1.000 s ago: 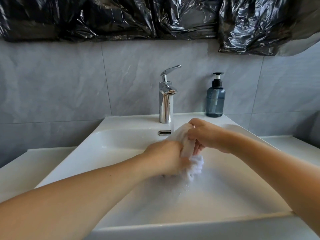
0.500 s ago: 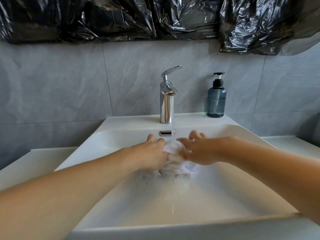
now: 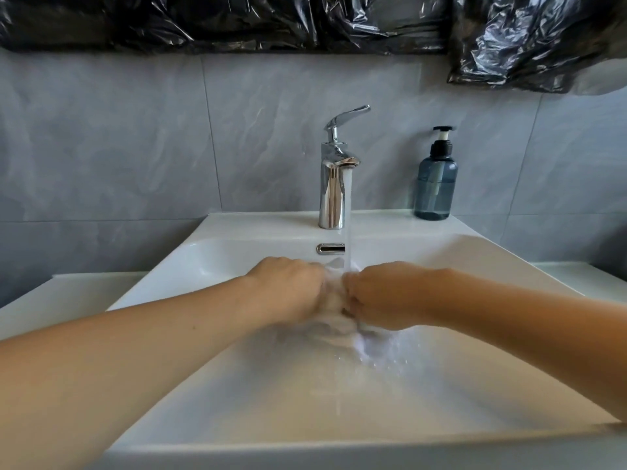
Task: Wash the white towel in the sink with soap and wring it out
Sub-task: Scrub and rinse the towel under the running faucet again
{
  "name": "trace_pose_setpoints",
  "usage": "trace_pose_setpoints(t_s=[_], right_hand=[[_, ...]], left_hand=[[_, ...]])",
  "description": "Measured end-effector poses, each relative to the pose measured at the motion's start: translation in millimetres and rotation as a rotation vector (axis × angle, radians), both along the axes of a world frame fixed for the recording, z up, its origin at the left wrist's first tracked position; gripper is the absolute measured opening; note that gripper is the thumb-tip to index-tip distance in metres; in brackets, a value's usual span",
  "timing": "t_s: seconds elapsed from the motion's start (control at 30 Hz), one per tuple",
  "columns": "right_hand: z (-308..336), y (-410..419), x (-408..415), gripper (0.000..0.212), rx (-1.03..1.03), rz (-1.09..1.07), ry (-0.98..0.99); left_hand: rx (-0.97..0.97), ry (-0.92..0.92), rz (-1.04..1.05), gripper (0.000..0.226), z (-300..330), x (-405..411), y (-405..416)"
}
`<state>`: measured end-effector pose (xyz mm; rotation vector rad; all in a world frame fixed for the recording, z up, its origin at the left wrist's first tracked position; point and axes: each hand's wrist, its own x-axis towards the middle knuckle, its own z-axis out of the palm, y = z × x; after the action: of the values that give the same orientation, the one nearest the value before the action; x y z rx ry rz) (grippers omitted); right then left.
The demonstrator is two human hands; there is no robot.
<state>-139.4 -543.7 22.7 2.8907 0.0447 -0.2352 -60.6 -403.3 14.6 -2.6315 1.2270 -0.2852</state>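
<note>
Hands point(image 3: 334, 293) gripping towel point(image 3: 334, 312) mid-basin | sink point(image 3: 475, 385) walls well apart

We see soft, even daylight across the scene, bright glints on the chrome faucet point(image 3: 334, 195) and the crinkled black plastic point(image 3: 529, 42), motion blur smearing the towel point(image 3: 334, 305) under the stream, and wide-angle bending of the sink point(image 3: 237, 228) edges.
</note>
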Motion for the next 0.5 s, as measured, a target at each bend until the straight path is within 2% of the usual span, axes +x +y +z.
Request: trace_pose_setpoints(t_s=[0.07,0.17,0.23,0.3,0.4,0.47,0.5], right_hand=[[1.8,0.4,-4.2,0.017,0.057,0.035,-0.001],[8.5,-14.7,0.5,0.027,-0.074,-0.051,0.069],[10.0,-19.3,0.9,0.035,-0.114,-0.078,0.106],[8.9,-11.9,-1.3,0.023,-0.091,-0.013,0.051],[5.6,-2.2,-6.7,0.029,-0.069,0.138,-0.018],[11.0,-13.8,-4.6,0.025,-0.035,0.061,-0.002],[15.1,-18.3,-5.2,0.017,-0.032,-0.018,0.012]], left_hand=[[0.031,-0.017,0.057,0.031,2.5,1.9,-3.2],[-0.065,0.107,-0.079,0.011,2.7,-10.4,-13.6],[-0.1,0.172,-0.138,0.015,3.4,-19.3,-13.2],[-0.069,0.157,-0.045,0.016,6.9,-15.9,-7.8],[0.007,0.079,0.077,0.022,7.8,-6.8,-4.8],[-0.043,0.105,0.011,0.008,7.0,-10.9,-7.7],[-0.082,0.151,-0.05,0.015,5.8,-14.2,-10.1]])
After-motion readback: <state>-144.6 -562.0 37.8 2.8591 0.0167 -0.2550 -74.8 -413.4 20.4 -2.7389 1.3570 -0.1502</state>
